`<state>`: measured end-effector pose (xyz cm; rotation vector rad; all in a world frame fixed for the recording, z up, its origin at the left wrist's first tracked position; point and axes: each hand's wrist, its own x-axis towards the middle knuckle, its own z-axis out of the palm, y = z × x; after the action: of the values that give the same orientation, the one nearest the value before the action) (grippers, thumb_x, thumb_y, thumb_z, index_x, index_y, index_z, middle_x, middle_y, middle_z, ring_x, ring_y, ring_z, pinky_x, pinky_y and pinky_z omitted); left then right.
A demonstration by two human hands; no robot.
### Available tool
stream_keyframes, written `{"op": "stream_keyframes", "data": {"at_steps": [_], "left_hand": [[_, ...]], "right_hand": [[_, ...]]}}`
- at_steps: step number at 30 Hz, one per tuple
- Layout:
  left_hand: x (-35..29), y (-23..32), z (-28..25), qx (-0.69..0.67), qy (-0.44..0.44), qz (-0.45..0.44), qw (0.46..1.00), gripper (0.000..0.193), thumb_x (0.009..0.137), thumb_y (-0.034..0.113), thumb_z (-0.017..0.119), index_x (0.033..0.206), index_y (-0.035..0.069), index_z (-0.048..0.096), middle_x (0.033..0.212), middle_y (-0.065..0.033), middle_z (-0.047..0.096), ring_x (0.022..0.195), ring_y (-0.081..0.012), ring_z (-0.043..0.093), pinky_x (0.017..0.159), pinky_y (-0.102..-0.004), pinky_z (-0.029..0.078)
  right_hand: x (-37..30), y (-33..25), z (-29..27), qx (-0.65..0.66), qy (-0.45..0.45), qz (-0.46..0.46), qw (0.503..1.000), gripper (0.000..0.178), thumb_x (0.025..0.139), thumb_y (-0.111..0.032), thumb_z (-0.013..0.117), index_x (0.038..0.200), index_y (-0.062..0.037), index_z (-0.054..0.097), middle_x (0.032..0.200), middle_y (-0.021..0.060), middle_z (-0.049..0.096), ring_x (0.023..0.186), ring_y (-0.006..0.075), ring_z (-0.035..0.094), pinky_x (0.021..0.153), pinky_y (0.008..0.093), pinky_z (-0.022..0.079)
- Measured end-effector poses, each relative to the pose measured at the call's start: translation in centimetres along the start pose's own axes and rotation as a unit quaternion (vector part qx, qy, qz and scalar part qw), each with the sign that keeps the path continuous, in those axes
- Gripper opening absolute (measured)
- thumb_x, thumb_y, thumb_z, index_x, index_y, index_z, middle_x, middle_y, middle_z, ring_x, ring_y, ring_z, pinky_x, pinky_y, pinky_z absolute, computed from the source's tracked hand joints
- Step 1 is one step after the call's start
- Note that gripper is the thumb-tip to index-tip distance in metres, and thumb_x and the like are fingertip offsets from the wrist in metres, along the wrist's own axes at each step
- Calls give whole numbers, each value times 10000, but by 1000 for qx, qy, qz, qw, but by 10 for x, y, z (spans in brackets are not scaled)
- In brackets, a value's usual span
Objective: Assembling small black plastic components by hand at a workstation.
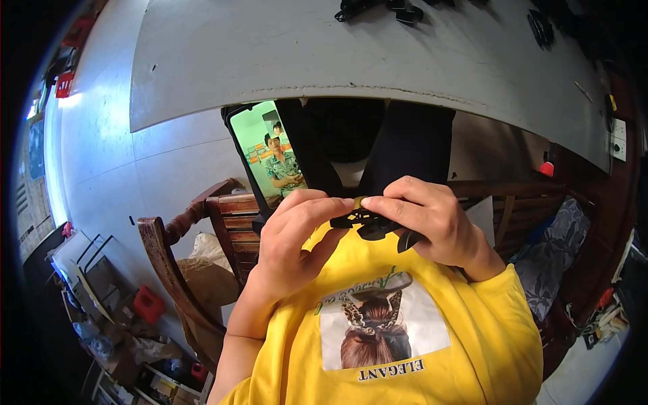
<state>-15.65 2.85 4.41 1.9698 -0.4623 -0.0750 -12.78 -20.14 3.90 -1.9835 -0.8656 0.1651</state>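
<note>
In front of my chest both hands pinch a small black plastic piece (370,225) with cut-out openings and curved, pointed parts. It looks like a hair claw clip, but my fingers cover some of it. My left hand (295,231) has thumb and forefinger closed on its left end. From the other side my right hand (432,217) grips it, thumb and fingertips along its upper edge. A dark curved tip shows below the right fingers. Both thumbs nearly meet at the top of the piece.
A grey table (304,64) spans the far side, with several black pieces (395,11) at its far edge. On my lap lies a phone (266,152) with a lit screen. A wooden chair armrest (177,260) is at left. Shelves with a red container (148,304) stand lower left.
</note>
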Motion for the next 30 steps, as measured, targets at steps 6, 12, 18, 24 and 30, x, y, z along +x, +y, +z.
{"op": "stream_keyframes", "data": {"at_steps": [6, 12, 18, 24, 30], "left_hand": [[6, 13, 19, -430, 30, -176, 885, 519, 1008, 390, 386, 1148, -86, 540, 1253, -210, 546, 1174, -264, 536, 1021, -360, 396], [4, 11, 20, -460, -11, -191, 867, 533, 1030, 410, 286, 1071, -66, 522, 1024, -235, 647, 1004, -293, 643, 925, -385, 499], [19, 28, 14, -447, 57, -274, 850, 590, 1015, 501, 200, 1060, 12, 526, 974, -197, 681, 914, -260, 664, 848, -355, 526], [25, 30, 13, -340, -40, -105, 934, 617, 1031, 394, 149, 1025, -97, 522, 938, -219, 679, 931, -273, 661, 909, -365, 497], [79, -2, 24, -434, 1, -57, 899, 462, 1017, 299, 344, 1071, -87, 591, 1116, -179, 630, 1104, -252, 580, 978, -343, 423]], "right_hand": [[5, -8, 21, 28, -6, -84, 996, 216, 747, -5, 591, 951, 13, 658, 806, 81, 616, 698, 216, 644, 612, 319, 539], [14, -18, 38, -41, 70, -235, 969, 187, 714, -27, 632, 895, 23, 631, 701, 39, 530, 593, 150, 576, 461, 254, 470], [16, -9, 25, 33, 31, -122, 992, 115, 773, -39, 599, 867, 27, 605, 744, 80, 552, 623, 203, 609, 504, 288, 503], [14, -9, 28, 116, 44, -116, 985, 126, 796, -20, 603, 908, 35, 619, 772, 119, 583, 651, 234, 635, 515, 310, 517], [19, 9, 6, -16, 60, -6, 998, 299, 732, -36, 715, 1010, 8, 615, 885, 124, 633, 774, 302, 653, 663, 365, 529]]}}
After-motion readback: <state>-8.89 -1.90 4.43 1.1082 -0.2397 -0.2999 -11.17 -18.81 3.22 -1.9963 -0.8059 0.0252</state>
